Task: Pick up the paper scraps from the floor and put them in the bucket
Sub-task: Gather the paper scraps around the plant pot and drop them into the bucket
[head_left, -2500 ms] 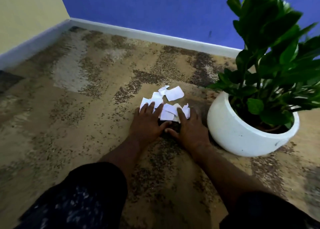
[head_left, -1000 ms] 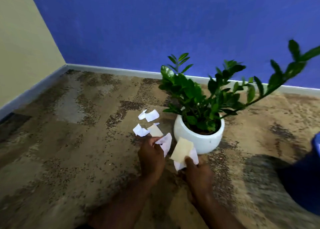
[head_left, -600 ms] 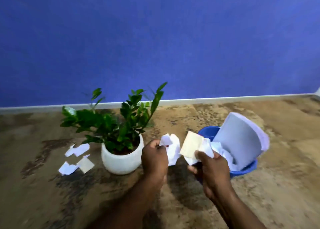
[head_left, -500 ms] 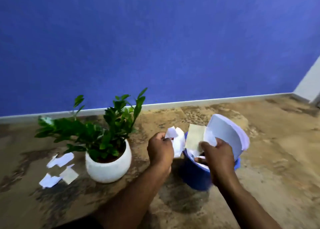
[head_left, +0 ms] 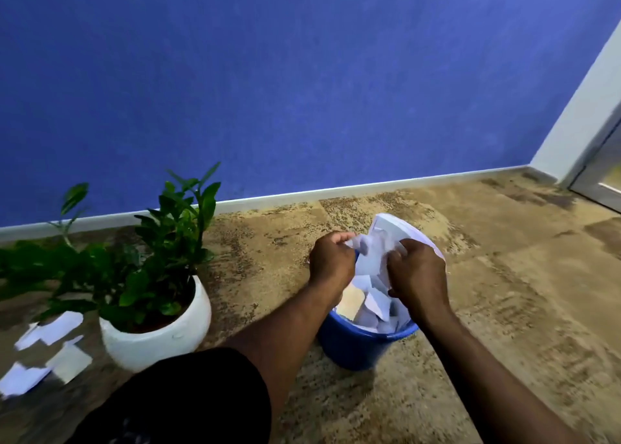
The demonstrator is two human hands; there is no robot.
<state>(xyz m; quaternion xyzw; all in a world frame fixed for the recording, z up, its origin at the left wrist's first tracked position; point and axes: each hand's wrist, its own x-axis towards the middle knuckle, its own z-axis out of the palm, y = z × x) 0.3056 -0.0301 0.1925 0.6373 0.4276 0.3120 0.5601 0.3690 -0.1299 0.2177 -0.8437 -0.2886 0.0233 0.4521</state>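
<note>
Your left hand and right hand have swung from beside the round white ceramic plant pot to right over the blue plastic bucket. Both have their fingers curled, pinching the crumpled white paper scraps just above its rim, and the tan piece you held a moment ago now lies inside. This load looks about to drop, but loose white scraps lie on the mottled brown floor beyond the pot, toward the floor's left edge, so you need another trip.
</note>
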